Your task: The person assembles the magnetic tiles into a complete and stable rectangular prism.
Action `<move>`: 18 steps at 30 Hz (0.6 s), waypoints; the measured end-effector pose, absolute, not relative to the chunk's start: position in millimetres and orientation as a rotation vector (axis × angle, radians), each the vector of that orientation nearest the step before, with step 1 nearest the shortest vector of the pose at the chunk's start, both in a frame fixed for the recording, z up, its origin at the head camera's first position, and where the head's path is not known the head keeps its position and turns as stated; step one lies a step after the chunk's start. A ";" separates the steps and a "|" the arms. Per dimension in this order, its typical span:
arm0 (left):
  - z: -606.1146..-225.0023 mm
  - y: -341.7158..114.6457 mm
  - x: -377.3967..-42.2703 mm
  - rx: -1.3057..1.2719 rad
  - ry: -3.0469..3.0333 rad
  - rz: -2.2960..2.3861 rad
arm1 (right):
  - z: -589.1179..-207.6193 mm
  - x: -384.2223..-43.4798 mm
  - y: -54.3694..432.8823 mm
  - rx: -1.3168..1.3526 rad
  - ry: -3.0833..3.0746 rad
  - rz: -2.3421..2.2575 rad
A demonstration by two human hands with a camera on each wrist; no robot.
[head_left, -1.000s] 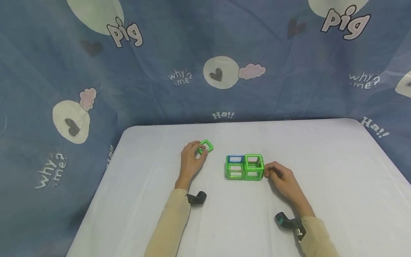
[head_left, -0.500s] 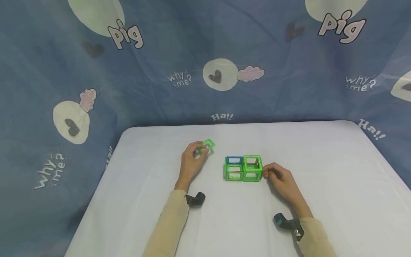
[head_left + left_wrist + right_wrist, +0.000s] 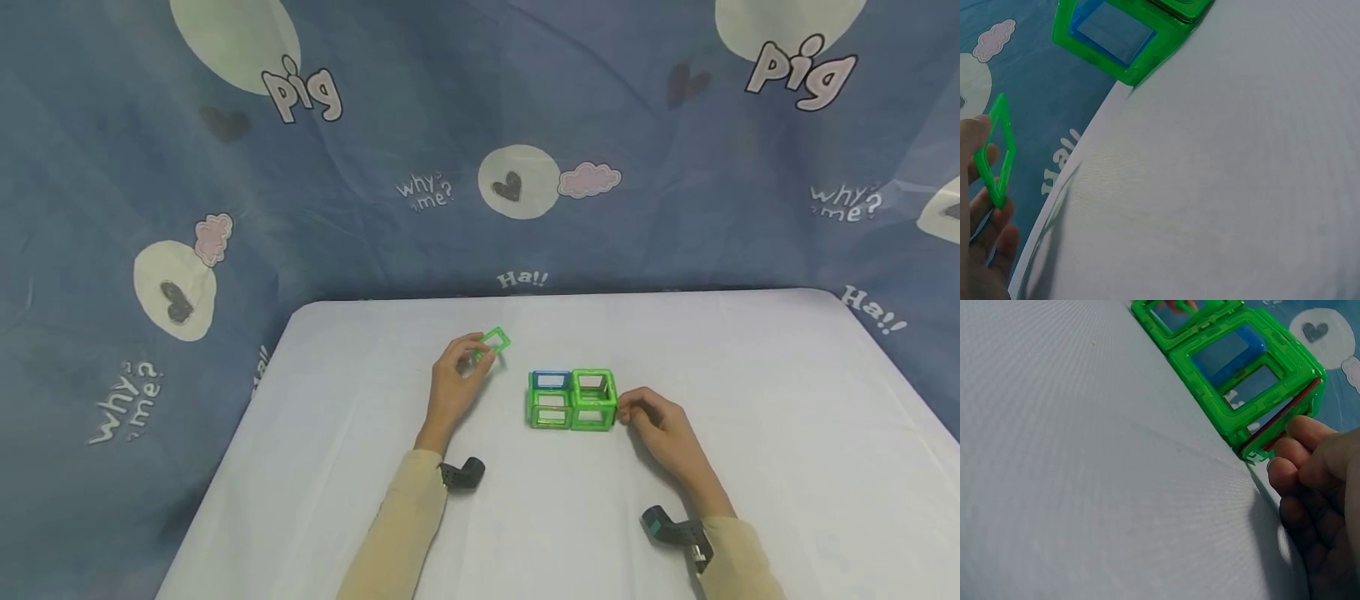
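My left hand [image 3: 453, 385] pinches a green square magnetic tile [image 3: 1010, 147] by one edge, raised off the table and apart from the build. To its right stands a low structure of joined magnetic tiles [image 3: 593, 372], two boxes side by side, mostly green. A blue tile [image 3: 1235, 364] shows at the back of the left box, and a red-edged tile [image 3: 1285, 417] at the right end. My right hand [image 3: 663, 423] is beside that end, fingers loosely curled, fingertips touching it or very close. No grip on the structure is visible.
Everything rests on a white-covered table [image 3: 555, 517]. A blue patterned cloth [image 3: 390, 242] hangs behind its far edge. Dark wrist cameras sit on both wrists, the left one [image 3: 465, 475] and the right one [image 3: 675, 531].
My left hand has tilted the green tile and carried it slightly to the right. The right hand keeps its place at the structure's end. The head view has shifted slightly.
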State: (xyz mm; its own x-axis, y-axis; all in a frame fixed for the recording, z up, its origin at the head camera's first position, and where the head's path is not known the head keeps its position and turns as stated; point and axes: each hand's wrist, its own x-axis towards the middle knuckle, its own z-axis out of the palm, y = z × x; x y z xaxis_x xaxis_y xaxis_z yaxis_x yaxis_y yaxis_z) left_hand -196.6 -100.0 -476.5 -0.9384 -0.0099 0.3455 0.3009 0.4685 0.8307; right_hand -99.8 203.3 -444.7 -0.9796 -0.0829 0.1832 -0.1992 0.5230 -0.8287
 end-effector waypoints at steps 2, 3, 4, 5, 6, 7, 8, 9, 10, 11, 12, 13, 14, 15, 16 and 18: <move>-476.4 -100.2 -196.4 -0.260 -2.396 -1.460 | -445.2 -100.0 202.9 0.255 -2.628 1.464; -476.3 -100.2 -196.3 -0.272 -2.380 -1.462 | -445.4 -100.2 202.8 0.259 -2.626 1.465; -475.6 -99.4 -196.2 -0.290 -2.364 -1.466 | -445.5 -100.0 203.0 0.261 -2.621 1.470; -474.8 -98.4 -196.0 -0.312 -2.345 -1.470 | -445.7 -100.0 203.3 0.262 -2.618 1.472; -474.2 -97.2 -195.9 -0.335 -2.327 -1.472 | -446.0 -100.0 203.5 0.266 -2.613 1.475; -473.7 -95.9 -195.7 -0.361 -2.307 -1.474 | -446.2 -100.1 203.7 0.272 -2.606 1.484; -473.2 -94.4 -195.1 -0.384 -2.295 -1.471 | -446.5 -100.2 203.8 0.277 -2.599 1.490; -472.6 -92.9 -194.5 -0.405 -2.285 -1.474 | -446.7 -100.3 203.9 0.283 -2.594 1.497; -472.4 -91.4 -193.9 -0.422 -2.282 -1.471 | -446.9 -100.4 204.0 0.289 -2.589 1.500; -472.1 -90.0 -193.1 -0.438 -2.281 -1.463 | -447.1 -100.4 204.0 0.293 -2.588 1.502; -472.0 -88.8 -192.3 -0.446 -2.285 -1.455 | -447.2 -100.4 204.0 0.296 -2.584 1.505; -471.8 -87.7 -191.4 -0.453 -2.289 -1.448 | -447.1 -100.4 203.9 0.297 -2.585 1.505; -471.7 -86.9 -190.7 -0.455 -2.296 -1.440 | -447.0 -100.3 203.8 0.296 -2.588 1.500; -471.7 -86.2 -190.2 -0.457 -2.298 -1.437 | -446.9 -100.2 203.7 0.293 -2.592 1.496; -471.7 -85.8 -189.7 -0.459 -2.301 -1.431 | -446.7 -100.1 203.6 0.288 -2.597 1.492; -471.7 -85.4 -189.1 -0.458 -2.304 -1.423 | -446.4 -99.9 203.4 0.278 -2.605 1.487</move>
State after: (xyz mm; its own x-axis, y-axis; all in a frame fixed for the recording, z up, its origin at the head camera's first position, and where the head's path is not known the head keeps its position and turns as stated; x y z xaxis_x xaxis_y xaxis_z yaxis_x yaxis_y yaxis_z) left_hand -189.1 -85.4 -471.7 -0.8695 0.0700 0.4889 0.4685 0.4306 0.7715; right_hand -99.9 203.4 -446.4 -0.9748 -0.0952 0.2018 -0.2222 0.4979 -0.8383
